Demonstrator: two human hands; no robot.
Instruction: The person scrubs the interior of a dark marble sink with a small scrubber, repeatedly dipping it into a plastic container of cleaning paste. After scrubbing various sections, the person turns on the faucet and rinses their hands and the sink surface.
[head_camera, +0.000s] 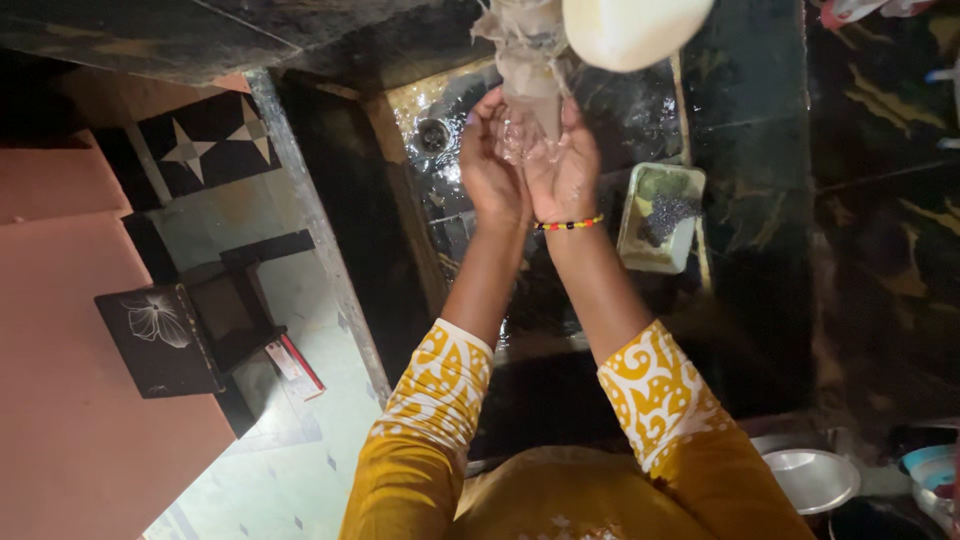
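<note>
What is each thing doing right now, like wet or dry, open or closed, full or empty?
Left hand: open, cupped, wet under the water.
Right hand: open, cupped against the left, wet.
Cloth-wrapped tap: running, water falling into the hands.
Sink: wet, drain uncovered.
Soap tray: holds a dark scrubber.
Steel plate: empty, lying flat.
Beaded bracelet: on the right wrist.
</note>
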